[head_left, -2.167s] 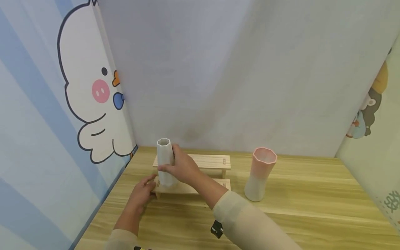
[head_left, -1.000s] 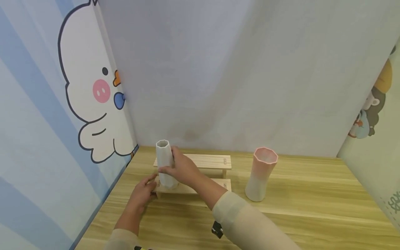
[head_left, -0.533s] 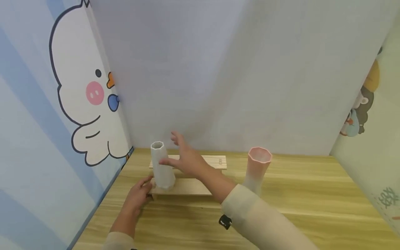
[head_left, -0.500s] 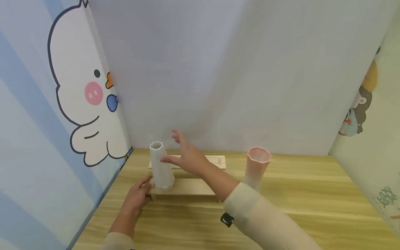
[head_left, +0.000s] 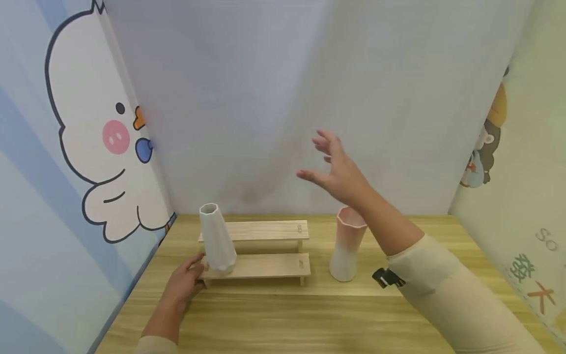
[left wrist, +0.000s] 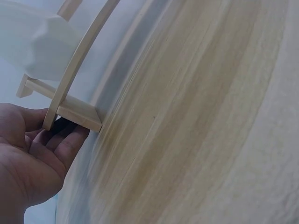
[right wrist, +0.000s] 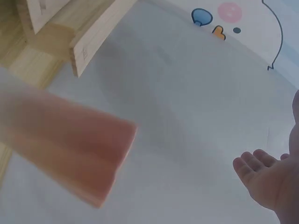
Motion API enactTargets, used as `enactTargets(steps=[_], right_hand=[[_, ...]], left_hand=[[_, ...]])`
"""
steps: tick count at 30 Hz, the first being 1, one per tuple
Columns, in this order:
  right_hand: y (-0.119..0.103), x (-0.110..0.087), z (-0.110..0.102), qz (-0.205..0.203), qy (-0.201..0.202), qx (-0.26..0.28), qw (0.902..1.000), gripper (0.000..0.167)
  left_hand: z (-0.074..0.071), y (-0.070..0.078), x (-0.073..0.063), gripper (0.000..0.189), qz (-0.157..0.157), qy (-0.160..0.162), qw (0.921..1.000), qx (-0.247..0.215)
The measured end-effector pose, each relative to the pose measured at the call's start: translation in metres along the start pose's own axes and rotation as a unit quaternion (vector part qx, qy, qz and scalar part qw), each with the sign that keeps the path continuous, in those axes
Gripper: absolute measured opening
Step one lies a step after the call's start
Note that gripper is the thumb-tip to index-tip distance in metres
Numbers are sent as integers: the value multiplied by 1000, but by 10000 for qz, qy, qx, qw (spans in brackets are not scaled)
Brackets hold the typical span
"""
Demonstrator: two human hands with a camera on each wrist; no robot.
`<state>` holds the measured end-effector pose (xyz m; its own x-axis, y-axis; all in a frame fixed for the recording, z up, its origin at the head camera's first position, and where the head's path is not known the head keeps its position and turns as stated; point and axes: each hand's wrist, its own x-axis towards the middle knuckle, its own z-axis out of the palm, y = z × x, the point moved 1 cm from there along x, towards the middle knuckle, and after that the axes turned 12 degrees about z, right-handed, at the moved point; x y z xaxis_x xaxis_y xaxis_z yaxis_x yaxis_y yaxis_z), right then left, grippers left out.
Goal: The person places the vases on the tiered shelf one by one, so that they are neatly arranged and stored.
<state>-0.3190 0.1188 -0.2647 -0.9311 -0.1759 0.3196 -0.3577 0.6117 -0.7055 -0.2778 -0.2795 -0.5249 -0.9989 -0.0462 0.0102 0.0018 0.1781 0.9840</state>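
We've L hand (head_left: 183, 283) pinching lower shelf (head_left: 270, 266) at its L end; R hand (head_left: 342, 174), fingers spread, is up nr pink-white vase (head_left: 345, 256), which stands on table (head_left: 274, 322) R of lower shelf. White vase (head_left: 217, 240) stands on lower shelf's L end, w/ upper shelf (head_left: 265, 230) behind.

The head view has soft, even light of medium brightness, and a faint darker band crosses the grey backdrop (head_left: 283, 128). In the left wrist view, the white vase (left wrist: 44, 49) looks pale and hazy, and the shelf board (left wrist: 80, 55) appears curved, as by lens distortion. In the right wrist view, the pink vase (right wrist: 79, 137) is strongly blurred, while the drawn bird (right wrist: 252, 18) is sharper.
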Motion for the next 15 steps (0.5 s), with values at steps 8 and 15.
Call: enactTargets(steps=[8,15], right_hand=[[58,-26,-40,408,120,279,9987,97],[107,-56,-41,751,82,641,9951,95]], left_hand=[[0,1,-1,53,-8,-105,9999,-49],[1,0,-2,53,-81,-156,9996,-201]])
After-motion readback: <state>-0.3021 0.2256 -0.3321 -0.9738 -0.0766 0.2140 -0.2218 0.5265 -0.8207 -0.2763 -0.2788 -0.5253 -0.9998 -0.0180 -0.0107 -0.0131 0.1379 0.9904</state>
